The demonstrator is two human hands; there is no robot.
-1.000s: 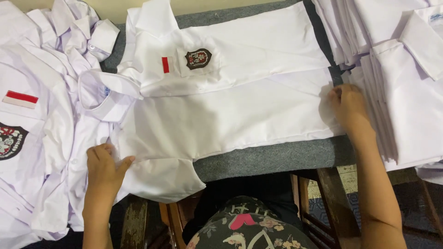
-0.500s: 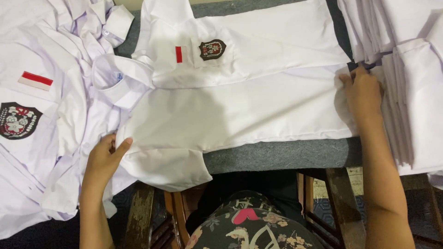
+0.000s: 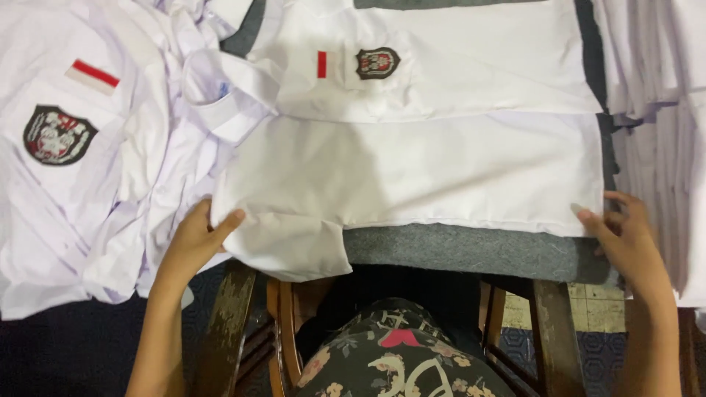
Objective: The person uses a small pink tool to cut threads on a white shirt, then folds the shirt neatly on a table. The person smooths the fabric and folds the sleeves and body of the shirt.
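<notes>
A white shirt point(image 3: 412, 169) lies spread across the grey padded table point(image 3: 471, 250), with a red-and-white patch and a dark crest badge point(image 3: 376, 62) on its chest. My left hand point(image 3: 195, 239) grips the shirt's near left edge, just above the short sleeve that hangs over the table's front. My right hand point(image 3: 621, 231) rests at the shirt's near right corner, fingertips pressing the hem against the table.
A heap of loose white shirts point(image 3: 81, 147) with crest badges lies at the left. A stack of folded white shirts point(image 3: 662, 110) stands at the right. Below the table's front edge are wooden chair legs point(image 3: 228, 331) and my patterned lap.
The view has shifted so the shirt sits higher in frame. My right hand slid down the shirt's right side to its near corner. My left hand stays at the near left edge.
</notes>
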